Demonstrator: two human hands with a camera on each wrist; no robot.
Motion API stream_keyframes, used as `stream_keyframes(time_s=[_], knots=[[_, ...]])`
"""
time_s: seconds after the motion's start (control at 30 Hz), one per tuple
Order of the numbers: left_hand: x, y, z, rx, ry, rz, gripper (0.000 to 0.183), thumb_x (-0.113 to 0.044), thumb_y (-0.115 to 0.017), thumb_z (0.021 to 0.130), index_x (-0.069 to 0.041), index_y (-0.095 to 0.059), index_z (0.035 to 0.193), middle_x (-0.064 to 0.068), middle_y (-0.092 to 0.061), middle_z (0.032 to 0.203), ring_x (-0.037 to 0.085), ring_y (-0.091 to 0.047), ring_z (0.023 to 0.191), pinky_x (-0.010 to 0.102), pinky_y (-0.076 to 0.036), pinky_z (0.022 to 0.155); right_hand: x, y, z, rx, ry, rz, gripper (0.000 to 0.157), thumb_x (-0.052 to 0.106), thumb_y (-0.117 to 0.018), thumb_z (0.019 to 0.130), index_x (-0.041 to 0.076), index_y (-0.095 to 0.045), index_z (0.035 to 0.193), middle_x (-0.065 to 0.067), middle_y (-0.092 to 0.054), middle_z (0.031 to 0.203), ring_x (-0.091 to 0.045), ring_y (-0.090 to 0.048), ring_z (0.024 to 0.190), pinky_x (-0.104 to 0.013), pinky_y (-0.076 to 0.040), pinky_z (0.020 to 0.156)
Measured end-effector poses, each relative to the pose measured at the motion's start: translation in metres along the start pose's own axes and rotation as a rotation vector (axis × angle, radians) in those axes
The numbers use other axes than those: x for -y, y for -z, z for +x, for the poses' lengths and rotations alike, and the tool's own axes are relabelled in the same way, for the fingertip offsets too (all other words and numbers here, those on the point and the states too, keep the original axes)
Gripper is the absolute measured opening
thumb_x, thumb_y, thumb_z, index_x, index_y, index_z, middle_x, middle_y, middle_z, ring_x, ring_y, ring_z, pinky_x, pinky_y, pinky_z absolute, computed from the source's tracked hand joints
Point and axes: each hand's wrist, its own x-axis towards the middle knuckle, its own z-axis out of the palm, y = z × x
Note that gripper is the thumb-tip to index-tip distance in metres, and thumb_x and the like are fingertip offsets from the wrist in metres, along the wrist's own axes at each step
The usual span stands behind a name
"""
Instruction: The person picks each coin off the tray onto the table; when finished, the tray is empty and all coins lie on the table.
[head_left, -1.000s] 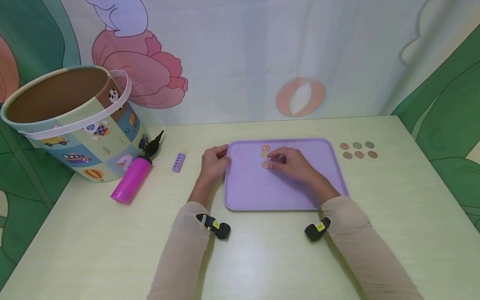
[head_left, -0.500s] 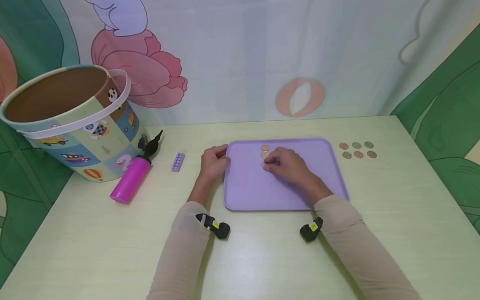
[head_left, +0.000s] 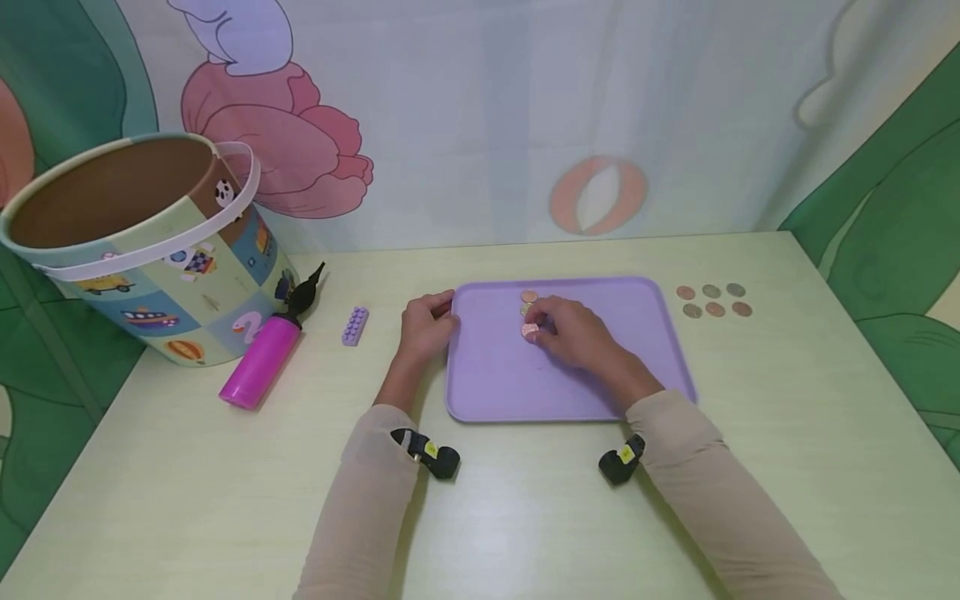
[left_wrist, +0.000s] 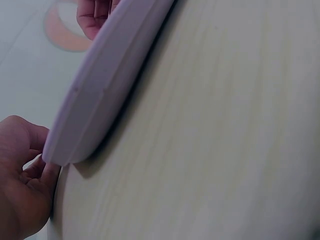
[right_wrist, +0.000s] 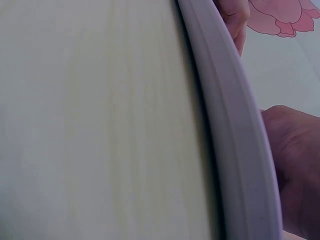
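Observation:
A shallow lilac tray lies on the table. My left hand holds its left rim near the far corner; in the left wrist view that hand has thumb and finger at the tray's edge. Over the tray, my right hand pinches a copper-coloured coin between thumb and index finger. Just beyond it, a gold-coloured coin is partly covered by the fingers. Another copper-coloured coin lies near the tray's far edge. In the right wrist view the tray wall hides the right hand's fingertips.
Two short rows of coins lie right of the tray. To the left are a purple toy brick, a magenta bottle-shaped pump with black nozzle and a large patterned bucket. A printed curtain hangs behind the table.
My right hand has moved slightly left and closed its fingertips on the nearest coin, whose face now looks pinker and more visible. The left hand has stayed at the rim.

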Motion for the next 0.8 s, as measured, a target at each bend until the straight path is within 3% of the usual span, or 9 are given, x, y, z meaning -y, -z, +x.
stream_keyframes(time_s=[0.13, 0.37, 0.53, 0.8], knots=[[0.000, 0.000, 0.000, -0.003, 0.000, 0.001, 0.049, -0.002, -0.060, 0.090, -0.003, -0.061, 0.139, 0.019, -0.066, 0.135, 0.029, -0.064, 0.127, 0.036, -0.052, 0.112, -0.001, 0.001, 0.000, 0.004, 0.040, 0.009, 0.016, 0.017, -0.072, 0.093, 0.011, -0.071, 0.108, -0.006, -0.075, 0.099, -0.014, -0.054, 0.071, -0.032, -0.045, 0.072], [0.001, -0.001, 0.000, -0.009, -0.004, -0.001, 0.049, -0.001, -0.060, 0.090, -0.002, -0.062, 0.138, 0.020, -0.067, 0.134, 0.029, -0.065, 0.126, 0.036, -0.052, 0.111, -0.006, 0.004, -0.002, 0.055, 0.109, 0.003, 0.026, 0.012, -0.072, 0.093, 0.005, -0.074, 0.118, -0.010, -0.076, 0.102, -0.020, -0.063, 0.090, -0.037, -0.054, 0.086], [-0.001, -0.001, -0.001, -0.007, -0.001, 0.000, 0.049, 0.000, -0.060, 0.090, -0.002, -0.060, 0.139, 0.020, -0.066, 0.135, 0.030, -0.064, 0.127, 0.037, -0.052, 0.111, -0.012, 0.007, -0.006, 0.077, 0.144, 0.073, 0.031, 0.002, -0.073, 0.089, -0.002, -0.072, 0.120, -0.015, -0.075, 0.104, -0.022, -0.065, 0.095, -0.037, -0.056, 0.089], [-0.002, 0.000, -0.002, -0.003, 0.002, -0.004, 0.048, 0.000, -0.060, 0.091, -0.002, -0.060, 0.139, 0.020, -0.066, 0.135, 0.030, -0.063, 0.128, 0.036, -0.052, 0.112, -0.022, 0.016, -0.016, 0.033, 0.056, 0.172, 0.031, 0.005, -0.073, 0.090, -0.002, -0.072, 0.120, -0.016, -0.075, 0.100, -0.023, -0.066, 0.093, -0.034, -0.056, 0.087]])
